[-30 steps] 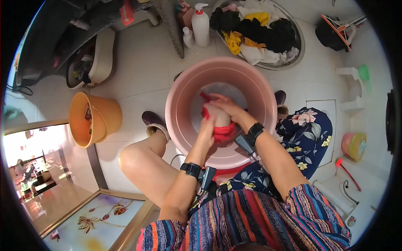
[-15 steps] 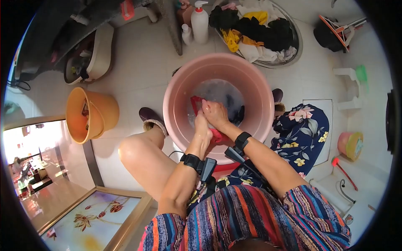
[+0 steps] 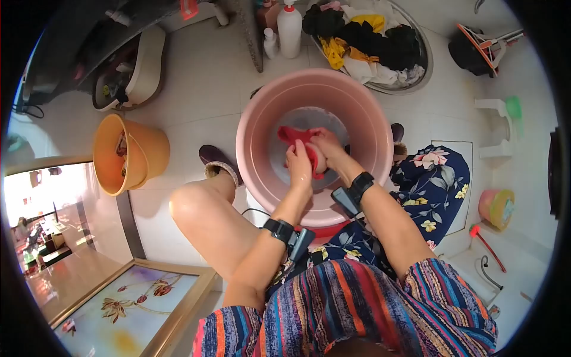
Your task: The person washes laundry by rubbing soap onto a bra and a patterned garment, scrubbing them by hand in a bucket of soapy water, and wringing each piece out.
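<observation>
A wet red cloth (image 3: pixel 290 134) is held over the water (image 3: pixel 276 157) inside a large pink basin (image 3: pixel 253 131). My left hand (image 3: pixel 299 163) grips its near side with bent fingers. My right hand (image 3: pixel 329 147) pinches the cloth from the right, close to the left hand. Something pale and rounded (image 3: pixel 321 162) shows between the two hands, against the red fabric; I cannot tell what it is. A dark patch of fabric in the water is mostly hidden behind my right hand and wrist.
Beyond the basin stand a metal tub (image 3: pixel 425 65) of mixed clothes and a white pump bottle (image 3: pixel 289 33). An orange bucket (image 3: pixel 148 157) is on the left, near a framed flower picture (image 3: pixel 131 309). My knees flank the basin. A squeegee (image 3: pixel 479 50) leans at the far right.
The hands have moved from pressed together on the bunched cloth to slightly apart, with the red cloth lifted and spread between them. The view has shifted slightly.
</observation>
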